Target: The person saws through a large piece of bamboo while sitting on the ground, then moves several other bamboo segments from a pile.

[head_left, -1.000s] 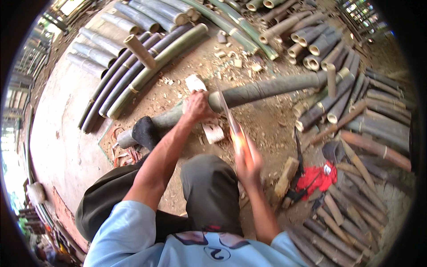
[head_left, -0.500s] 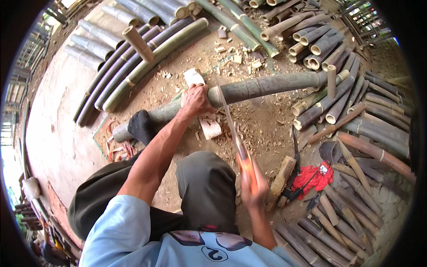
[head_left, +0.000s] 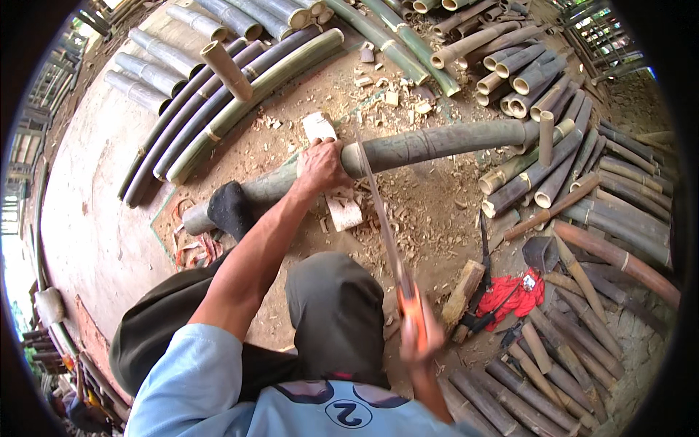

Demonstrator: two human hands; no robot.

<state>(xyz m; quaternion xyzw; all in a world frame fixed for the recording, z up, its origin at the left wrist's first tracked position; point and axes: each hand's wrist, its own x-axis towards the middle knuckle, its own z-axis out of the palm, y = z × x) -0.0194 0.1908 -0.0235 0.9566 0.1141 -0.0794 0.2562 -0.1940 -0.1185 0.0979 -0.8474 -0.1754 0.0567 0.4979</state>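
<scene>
A long grey-green bamboo pole [head_left: 429, 144] lies across in front of me, resting on a pale wooden block [head_left: 345, 211]. My left hand [head_left: 322, 164] is wrapped over the pole just left of the saw, right above the block. My right hand [head_left: 422, 333], slightly blurred, is closed round the orange handle of a handsaw [head_left: 380, 207]. The saw's blade slants away from me and its far part crosses the pole at a pale cut edge. A dark-covered foot [head_left: 231, 210] presses on the pole's left part.
Wood chips [head_left: 437, 211] litter the ground round the block. Long bamboo poles [head_left: 255, 109] lie at the far left, with an upright bamboo peg [head_left: 227, 71] beside them. Cut bamboo pieces [head_left: 528, 178] are piled along the right, near a red cloth [head_left: 513, 297] and a split log [head_left: 462, 291].
My right hand has drawn the saw back toward me and slightly right. My left hand stays on the bamboo pole, which has not visibly moved.
</scene>
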